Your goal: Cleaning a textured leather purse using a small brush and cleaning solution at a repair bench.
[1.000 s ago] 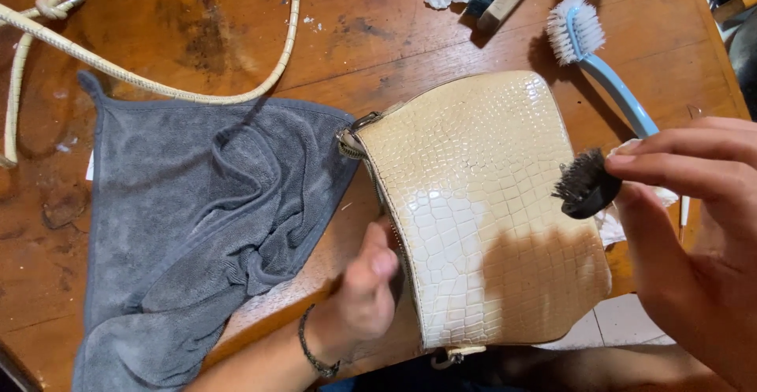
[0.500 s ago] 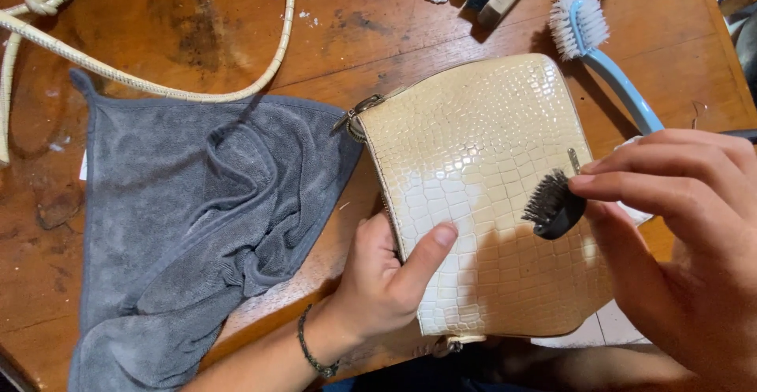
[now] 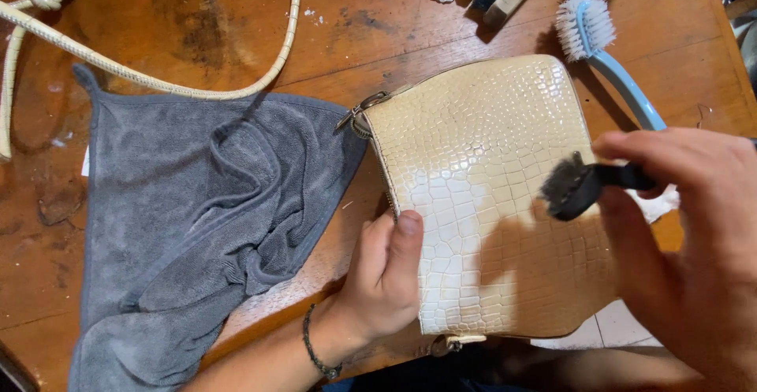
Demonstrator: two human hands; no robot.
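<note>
- Bare tabletop lies open at far left, inside the strap loop.
- Grey cloth blocks the near left.
- Brushes crowd the far right, beyond the bag.

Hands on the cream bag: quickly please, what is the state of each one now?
Left hand: gripping the left edge of the cream crocodile-pattern bag, thumb on top.
Right hand: closed on a small black brush, bristles on the bag.
</note>
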